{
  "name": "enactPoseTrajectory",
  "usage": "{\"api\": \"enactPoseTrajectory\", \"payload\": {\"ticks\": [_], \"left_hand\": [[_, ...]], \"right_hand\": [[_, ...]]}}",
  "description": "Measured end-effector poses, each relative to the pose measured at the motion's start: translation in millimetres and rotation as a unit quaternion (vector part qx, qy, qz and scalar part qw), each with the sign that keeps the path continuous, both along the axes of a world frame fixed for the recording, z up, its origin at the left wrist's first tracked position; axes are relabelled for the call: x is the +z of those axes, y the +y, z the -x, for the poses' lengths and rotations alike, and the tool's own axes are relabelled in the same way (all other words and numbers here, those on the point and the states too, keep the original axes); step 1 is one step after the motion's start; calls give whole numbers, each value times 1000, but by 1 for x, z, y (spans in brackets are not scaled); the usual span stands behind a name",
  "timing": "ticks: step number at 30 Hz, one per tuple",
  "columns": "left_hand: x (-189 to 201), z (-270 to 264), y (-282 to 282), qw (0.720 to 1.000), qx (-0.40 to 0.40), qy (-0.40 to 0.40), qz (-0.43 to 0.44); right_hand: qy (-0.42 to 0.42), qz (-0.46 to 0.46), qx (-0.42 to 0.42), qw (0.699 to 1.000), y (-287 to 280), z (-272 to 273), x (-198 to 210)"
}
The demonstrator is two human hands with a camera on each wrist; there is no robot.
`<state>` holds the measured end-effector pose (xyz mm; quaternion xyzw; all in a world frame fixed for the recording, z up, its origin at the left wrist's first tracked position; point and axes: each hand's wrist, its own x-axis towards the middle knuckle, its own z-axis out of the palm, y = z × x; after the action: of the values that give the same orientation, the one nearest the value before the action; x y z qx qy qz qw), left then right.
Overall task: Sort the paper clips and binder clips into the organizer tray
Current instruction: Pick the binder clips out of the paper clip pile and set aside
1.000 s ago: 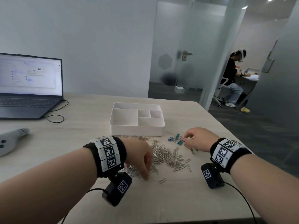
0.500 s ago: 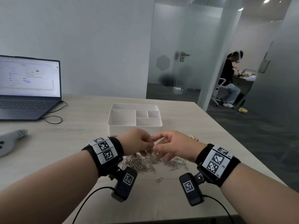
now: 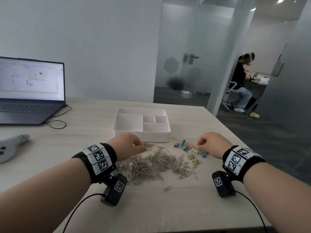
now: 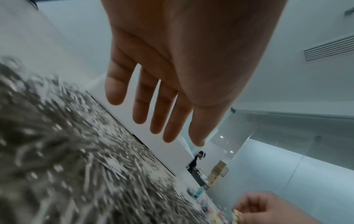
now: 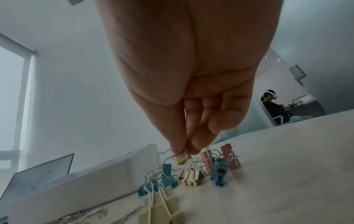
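A white organizer tray (image 3: 156,136) with several compartments stands mid-table. In front of it lies a large pile of silver paper clips (image 3: 151,163), blurred in the left wrist view (image 4: 67,159). Several coloured binder clips (image 3: 190,150) lie to the pile's right. My left hand (image 3: 143,147) hovers at the pile's far left edge; its fingers (image 4: 168,128) are straight, spread and hold nothing. My right hand (image 3: 199,145) is over the binder clips and pinches a small yellow binder clip (image 5: 181,159) between thumb and fingers, just above the others (image 5: 191,177).
An open laptop (image 3: 30,91) with a cable sits at the far left. A grey handheld device (image 3: 10,147) lies near the left edge. One stray paper clip (image 3: 167,188) lies nearer me. The table's right edge is close to my right arm. A person sits beyond the glass partition.
Half a second ago both hands met over the middle of the pile. They have since parted: the left went to the pile's left edge, the right to the binder clips and took one.
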<state>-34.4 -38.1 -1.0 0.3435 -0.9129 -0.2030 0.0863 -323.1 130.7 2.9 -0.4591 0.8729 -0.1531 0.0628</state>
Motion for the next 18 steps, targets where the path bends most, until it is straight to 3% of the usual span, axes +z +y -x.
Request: {"api": "enactPoseTrajectory", "payload": {"ticks": [6,10,13,18], "left_hand": [[1,-25,-26,982,17,-189,1],[5,-35,-27,960,47,-277,-1],[6,-34,-20,953,43,-299,-10],[2,-27,-11,960,9,-277,-29]], "right_hand": [[47,-27,28,998,-6,-10,5],[-35,-101,114,988,-18,-55,13],[-66,-194,143,968,-28,-82,13],[4,-266,172,949,-45,-109,11]]}}
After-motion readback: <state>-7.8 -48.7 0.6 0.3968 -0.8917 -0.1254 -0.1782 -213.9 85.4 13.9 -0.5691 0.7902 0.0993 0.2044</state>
